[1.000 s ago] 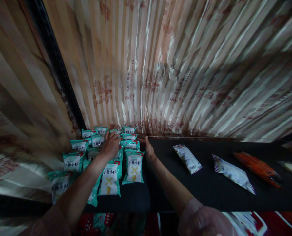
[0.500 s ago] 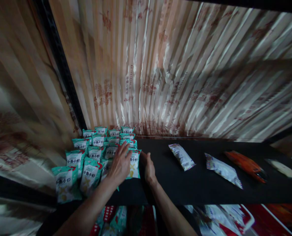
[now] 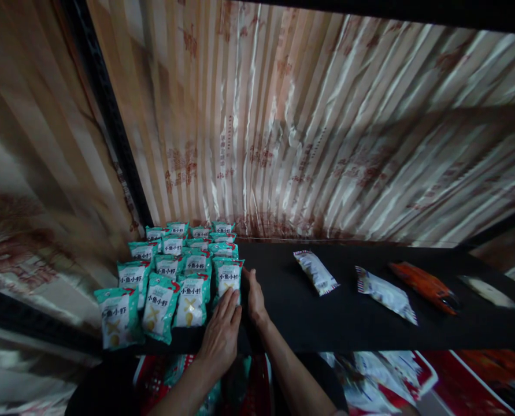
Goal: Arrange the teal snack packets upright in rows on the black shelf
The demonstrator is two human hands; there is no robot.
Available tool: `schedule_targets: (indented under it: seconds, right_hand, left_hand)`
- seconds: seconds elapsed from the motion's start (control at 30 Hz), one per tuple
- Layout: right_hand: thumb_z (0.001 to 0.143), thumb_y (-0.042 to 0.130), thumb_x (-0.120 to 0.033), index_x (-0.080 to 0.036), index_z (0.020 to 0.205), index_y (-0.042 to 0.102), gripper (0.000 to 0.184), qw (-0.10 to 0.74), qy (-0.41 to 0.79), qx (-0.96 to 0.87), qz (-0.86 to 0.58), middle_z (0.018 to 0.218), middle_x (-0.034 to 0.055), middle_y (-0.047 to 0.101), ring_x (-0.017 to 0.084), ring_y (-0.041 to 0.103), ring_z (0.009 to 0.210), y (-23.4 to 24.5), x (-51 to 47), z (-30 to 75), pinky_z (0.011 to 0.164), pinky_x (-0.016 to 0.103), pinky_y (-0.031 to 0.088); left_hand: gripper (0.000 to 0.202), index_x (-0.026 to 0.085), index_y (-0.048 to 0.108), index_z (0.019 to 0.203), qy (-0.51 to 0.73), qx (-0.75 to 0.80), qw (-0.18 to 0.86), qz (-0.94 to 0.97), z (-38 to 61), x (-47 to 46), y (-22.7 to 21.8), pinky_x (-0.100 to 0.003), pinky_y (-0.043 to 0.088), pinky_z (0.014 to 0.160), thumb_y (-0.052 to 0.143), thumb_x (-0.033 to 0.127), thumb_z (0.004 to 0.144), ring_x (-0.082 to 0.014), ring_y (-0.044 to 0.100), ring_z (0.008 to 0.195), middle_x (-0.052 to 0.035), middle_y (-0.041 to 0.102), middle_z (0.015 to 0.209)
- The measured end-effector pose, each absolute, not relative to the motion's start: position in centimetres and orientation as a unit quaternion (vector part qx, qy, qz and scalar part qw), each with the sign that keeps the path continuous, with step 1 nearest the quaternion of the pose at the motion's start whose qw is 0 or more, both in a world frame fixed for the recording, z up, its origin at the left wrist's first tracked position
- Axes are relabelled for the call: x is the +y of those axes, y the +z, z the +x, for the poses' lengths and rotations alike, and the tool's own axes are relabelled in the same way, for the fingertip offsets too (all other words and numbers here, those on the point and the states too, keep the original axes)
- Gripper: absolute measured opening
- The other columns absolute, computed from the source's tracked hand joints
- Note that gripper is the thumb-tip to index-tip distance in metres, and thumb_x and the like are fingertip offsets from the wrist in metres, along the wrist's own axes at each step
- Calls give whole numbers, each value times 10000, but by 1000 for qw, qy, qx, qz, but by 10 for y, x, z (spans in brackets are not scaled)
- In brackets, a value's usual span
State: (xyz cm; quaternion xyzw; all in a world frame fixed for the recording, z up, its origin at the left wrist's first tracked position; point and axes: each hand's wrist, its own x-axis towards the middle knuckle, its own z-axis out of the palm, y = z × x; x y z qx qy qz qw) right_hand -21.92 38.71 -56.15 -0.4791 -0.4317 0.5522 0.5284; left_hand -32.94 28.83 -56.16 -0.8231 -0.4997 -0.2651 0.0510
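Observation:
Rows of teal-and-white snack bags [image 3: 191, 306] stand upright on the left of a black shelf. My left hand [image 3: 223, 328] lies with stretched fingers against the lower front of the bag [image 3: 229, 276] at the front of the right-hand column. It does not wrap round that bag. Along the same bag's right side, my right hand [image 3: 256, 299] is held open and upright, its palm turned toward the bag. Whether the right fingers touch the bag is hard to make out. My left fingers hide the bag's lower part.
On the shelf [image 3: 278, 323] to the right lie two white packets [image 3: 315, 273], an orange packet [image 3: 425, 286] and a pale packet [image 3: 488, 290]. Below the front edge are red baskets [image 3: 147, 372] with more bags. A black post [image 3: 110, 110] and striped sheeting [image 3: 257, 127] bound the shelf.
My left hand has come down and toward me, from over the bags to the lower front of the right-hand bag. That bag sits slightly farther back and left. My right hand stays at its side.

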Motion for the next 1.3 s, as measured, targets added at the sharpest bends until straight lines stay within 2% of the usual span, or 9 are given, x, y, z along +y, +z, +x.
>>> schedule_targets:
  seconds: [0.23,0.33,0.6,0.83,1.03,1.3]
  right_hand:
    - [843,347,-627,-212,1202,592,601,570,448,-481,-493,1329,45,530,222,418,1282,-564,362,-217,1120,408,232]
    - [861,354,-592,-193,1205,588,576,572,419,-491,-506,1323,63,535,216,429,1272,-567,337,-215,1116,404,250]
    - [869,380,-557,-197,1207,587,536,531,422,-522,-518,1301,75,554,217,460,1243,-572,306,-215,1097,413,297]
    - [836,393,-610,-186,1178,613,588,515,426,-527,-525,1279,84,572,232,483,1223,-567,313,-219,1090,411,311]
    - [858,384,-577,-221,1185,607,532,503,443,-539,-510,1295,59,561,211,471,1237,-567,311,-222,1099,400,301]
    - [854,389,-585,-196,1212,586,564,504,429,-547,-512,1310,76,546,218,464,1243,-566,308,-223,1102,408,293]
  left_hand:
    - [401,87,554,1137,-271,-509,53,-815,-329,274,-567,-471,442,1002,356,17,795,-279,159,1390,-170,346,1445]
    - [395,71,550,1137,-272,-513,50,-813,-327,261,-575,-470,454,985,363,28,792,-297,165,1387,-203,358,1428]
    - [446,74,494,1218,-277,-541,48,-792,-328,251,-590,-466,438,1001,365,32,793,-291,206,1380,-196,347,1438]
    - [485,71,468,1244,-269,-556,35,-786,-332,256,-596,-496,425,1010,364,20,774,-288,160,1387,-194,308,1458]
    - [451,56,482,1229,-280,-559,31,-780,-332,254,-596,-479,420,1023,360,35,796,-279,175,1385,-203,331,1444]
    - [409,60,505,1204,-286,-560,42,-776,-334,255,-593,-456,433,1019,342,61,829,-270,196,1383,-197,346,1438]
